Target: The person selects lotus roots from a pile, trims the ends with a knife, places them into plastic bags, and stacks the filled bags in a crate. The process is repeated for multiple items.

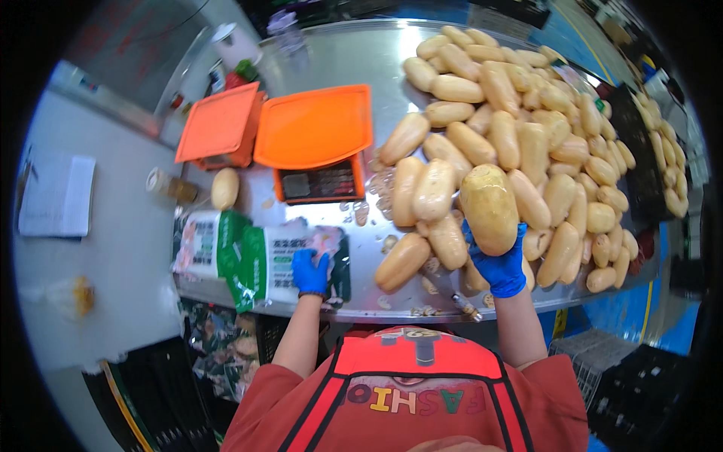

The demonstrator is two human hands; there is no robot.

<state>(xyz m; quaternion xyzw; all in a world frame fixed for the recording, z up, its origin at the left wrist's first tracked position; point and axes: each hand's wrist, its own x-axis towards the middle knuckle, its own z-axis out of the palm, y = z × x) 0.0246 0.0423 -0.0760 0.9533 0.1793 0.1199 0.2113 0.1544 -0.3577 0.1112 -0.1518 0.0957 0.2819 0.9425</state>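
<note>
My right hand (pixel 502 274), in a blue glove, holds up a large peeled lotus root segment (pixel 489 209), gripping its lower end above the table's front part. Around and behind it lies a big heap of pale lotus root segments (pixel 534 147). My left hand (pixel 310 272), also gloved in blue, rests on the top of the printed plastic bags (pixel 282 263), its thumb and fingers apart. These green and white bags lie flat and overlap near the front edge. A knife (pixel 466 308) lies at the front edge, left of my right wrist; its blade is partly hidden.
Two orange bins (pixel 313 127) (pixel 220 124) stand on the metal table (pixel 333 62). A single lotus segment (pixel 225 189) and a clear jar (pixel 171 185) sit left of them. Root trimmings (pixel 429 284) litter the front. A black crate (pixel 644 152) stands right of the heap.
</note>
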